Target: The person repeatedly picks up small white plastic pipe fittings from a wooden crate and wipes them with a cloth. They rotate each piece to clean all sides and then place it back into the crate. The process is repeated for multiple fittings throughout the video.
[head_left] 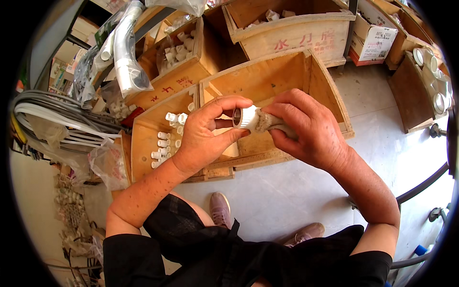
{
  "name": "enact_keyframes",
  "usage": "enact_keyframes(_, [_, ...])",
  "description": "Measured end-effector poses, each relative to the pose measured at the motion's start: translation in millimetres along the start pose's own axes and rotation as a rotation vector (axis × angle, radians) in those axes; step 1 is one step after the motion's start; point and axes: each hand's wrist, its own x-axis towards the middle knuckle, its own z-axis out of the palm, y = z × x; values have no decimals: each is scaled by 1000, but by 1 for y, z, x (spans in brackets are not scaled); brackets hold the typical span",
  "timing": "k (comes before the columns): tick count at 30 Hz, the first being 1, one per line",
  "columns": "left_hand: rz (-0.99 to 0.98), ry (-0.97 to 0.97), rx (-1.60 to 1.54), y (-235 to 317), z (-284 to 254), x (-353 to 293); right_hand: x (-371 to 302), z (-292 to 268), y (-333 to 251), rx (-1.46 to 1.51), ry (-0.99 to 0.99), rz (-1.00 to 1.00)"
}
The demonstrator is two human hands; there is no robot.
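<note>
Above a wooden box (337, 103), my left hand (203, 134) grips a white plastic pipe fitting (247, 116) between thumb and fingers. The fitting's round threaded opening faces left. A greyish-beige cloth (275, 124) is bunched in my right hand (311, 131), its near end pressed against the fitting's right end. My right fingers are closed round the cloth and hide part of it. Several smaller white pipe fittings (164, 143) lie in a narrower wooden box (142, 155) to the left, below my left wrist.
More wooden boxes (306, 36) with white fittings stand behind. Bagged white pipes (125, 62) jut in at upper left, above coiled grey and white tubing (62, 112). A cardboard carton (375, 43) and larger white pipe pieces (437, 79) are at right. My shoes (220, 209) are on the floor.
</note>
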Motion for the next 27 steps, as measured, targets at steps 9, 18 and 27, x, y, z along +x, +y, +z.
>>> enact_keyframes(9, [55,-10,97,5,-5,4,3,-15,4,-54,43,-1])
enact_keyframes(18, [51,-2,0,4,-4,0,4,-7,-6,-55,34,29])
enact_keyframes(27, [86,-53,123,2,-8,2,8,-14,-6,-39,27,58])
